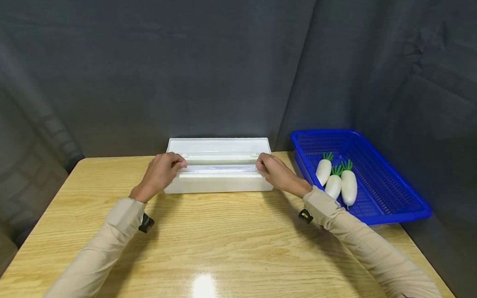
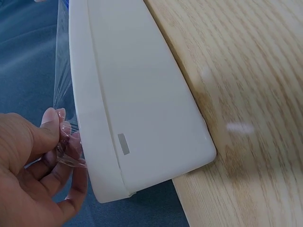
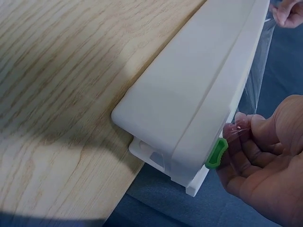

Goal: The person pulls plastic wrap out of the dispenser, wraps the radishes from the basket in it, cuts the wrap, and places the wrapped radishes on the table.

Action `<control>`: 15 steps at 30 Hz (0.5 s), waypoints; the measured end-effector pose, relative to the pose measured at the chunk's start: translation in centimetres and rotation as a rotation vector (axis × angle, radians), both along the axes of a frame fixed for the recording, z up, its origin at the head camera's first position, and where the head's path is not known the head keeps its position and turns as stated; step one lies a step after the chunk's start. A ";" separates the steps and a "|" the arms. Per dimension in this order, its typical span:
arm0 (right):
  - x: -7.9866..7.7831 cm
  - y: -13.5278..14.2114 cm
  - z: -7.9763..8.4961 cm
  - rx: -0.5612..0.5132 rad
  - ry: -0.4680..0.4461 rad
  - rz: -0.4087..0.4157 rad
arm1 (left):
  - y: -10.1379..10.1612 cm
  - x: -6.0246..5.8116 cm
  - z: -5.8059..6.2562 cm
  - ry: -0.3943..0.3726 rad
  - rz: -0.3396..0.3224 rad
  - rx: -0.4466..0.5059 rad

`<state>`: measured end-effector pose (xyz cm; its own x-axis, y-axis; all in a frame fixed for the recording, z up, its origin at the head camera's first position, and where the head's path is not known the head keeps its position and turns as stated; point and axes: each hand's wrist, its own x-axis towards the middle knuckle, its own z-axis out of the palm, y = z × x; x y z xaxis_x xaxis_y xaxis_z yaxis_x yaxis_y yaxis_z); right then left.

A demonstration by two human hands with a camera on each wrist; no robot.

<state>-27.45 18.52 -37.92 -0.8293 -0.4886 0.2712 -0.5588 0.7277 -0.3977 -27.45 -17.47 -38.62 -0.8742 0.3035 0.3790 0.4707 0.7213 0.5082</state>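
Note:
A white cling film dispenser (image 1: 218, 184) stands at the table's back edge with its lid (image 1: 221, 144) raised. Clear cling film (image 1: 219, 169) stretches along its opening between both hands. At the left end, my left hand (image 1: 160, 174) pinches one corner of the film between thumb and fingers; the left wrist view shows the film (image 2: 63, 80) gathered at the fingertips. My right hand (image 1: 279, 171) pinches the other corner at the right end. In the right wrist view a green slider tab (image 3: 218, 153) sits on the dispenser's edge, close beside the right hand's fingers.
A blue plastic basket (image 1: 390, 175) occupies the table's right side, near the right forearm. Several things lie in it, among them white radishes (image 1: 349, 187) with green tops. Dark curtains (image 1: 199, 68) hang behind the wooden table (image 1: 228, 246).

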 end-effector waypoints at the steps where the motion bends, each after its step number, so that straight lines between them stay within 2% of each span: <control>1: 0.0 0.0 0.0 -0.001 0.004 0.000 | 0.0 0.0 0.0 -0.002 -0.001 0.001; 7: 0.0 0.2 -0.1 -0.026 0.019 -0.001 | 0.2 0.0 0.0 0.001 -0.014 -0.023; 15: 0.4 0.4 -0.2 -0.081 0.018 -0.023 | 0.4 0.0 -0.4 0.066 -0.026 -0.047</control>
